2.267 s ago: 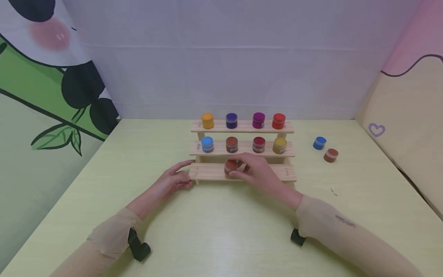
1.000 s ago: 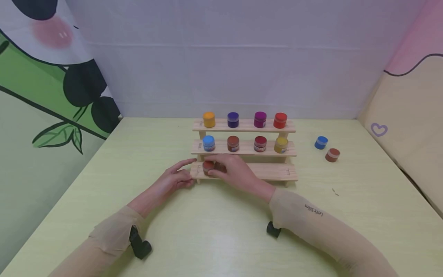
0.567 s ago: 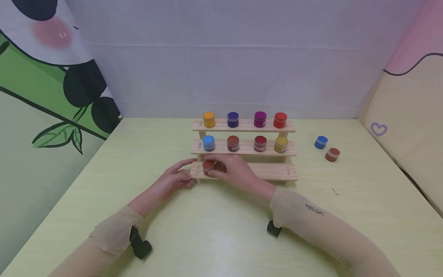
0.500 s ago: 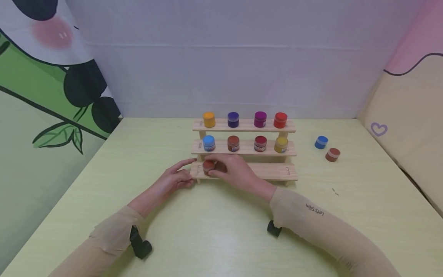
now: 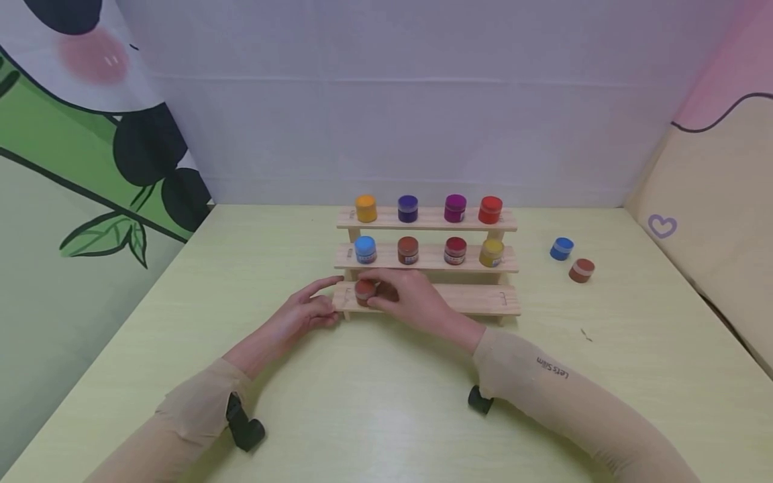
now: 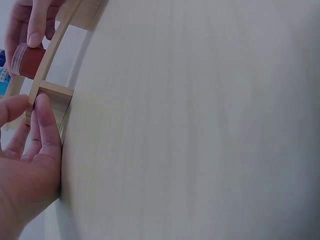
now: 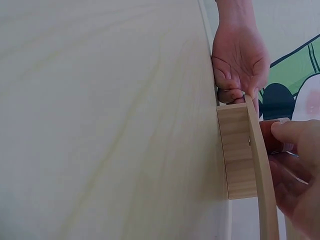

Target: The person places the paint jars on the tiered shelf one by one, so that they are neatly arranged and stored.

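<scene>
A reddish-brown paint jar (image 5: pixel 364 293) stands upright at the left end of the lowest step of a three-tier wooden display rack (image 5: pixel 468 299). My right hand (image 5: pixel 418 303) pinches this jar from its right side, thumb in front and fingers behind. At the rack's left end, my left hand (image 5: pixel 300 315) grips the edge of the lowest step. The left wrist view has the left thumb (image 6: pixel 14 107) on one face of the board and fingers on the other. In the right wrist view the right thumb (image 7: pixel 290 131) lies against the jar.
Orange, dark blue, purple and red jars line the top step (image 5: pixel 386 219). The middle step (image 5: pixel 431 260) bears light blue, brown, dark red and ochre jars. Right of the rack, a blue jar (image 5: pixel 561 249) and a brown jar (image 5: pixel 582 270) stand on the table (image 5: pixel 386 396).
My right hand has slid the brown jar leftward along the lowest step, from near its middle to its left end. Lately it has barely moved. The left hand keeps its place.
</scene>
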### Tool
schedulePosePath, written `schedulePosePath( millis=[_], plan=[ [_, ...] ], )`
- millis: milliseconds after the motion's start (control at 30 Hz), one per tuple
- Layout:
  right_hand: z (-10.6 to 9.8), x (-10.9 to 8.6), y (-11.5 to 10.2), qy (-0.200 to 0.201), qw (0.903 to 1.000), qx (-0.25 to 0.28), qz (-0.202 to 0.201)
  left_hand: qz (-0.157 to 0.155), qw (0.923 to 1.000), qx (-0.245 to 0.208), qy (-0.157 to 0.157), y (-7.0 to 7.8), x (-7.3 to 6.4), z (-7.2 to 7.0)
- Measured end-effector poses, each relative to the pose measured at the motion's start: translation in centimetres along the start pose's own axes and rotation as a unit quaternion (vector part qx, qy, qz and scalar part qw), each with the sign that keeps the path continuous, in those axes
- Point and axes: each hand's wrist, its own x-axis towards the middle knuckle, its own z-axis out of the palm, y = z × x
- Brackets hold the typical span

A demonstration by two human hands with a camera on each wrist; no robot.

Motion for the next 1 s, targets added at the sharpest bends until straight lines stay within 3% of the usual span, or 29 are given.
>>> schedulePosePath(
  millis=[300, 633, 1000],
  plan=[
    [0.0, -0.1, 0.1, -0.009, 0.9998, 0.009, 0.015, 0.007, 0.9983, 0.030, -0.051, -0.7, 0.2, -1.1],
    [-0.2, 0.1, -0.1, -0.009, 0.9997, 0.013, 0.020, 0.015, 0.9983, 0.044, -0.035, -0.7, 0.1, -1.1],
    [-1.3, -0.3, -0.3, -0.057, 0.9977, 0.035, 0.009, -0.001, 0.9984, 0.056, -0.014, -0.7, 0.1, -1.0]
  ],
)
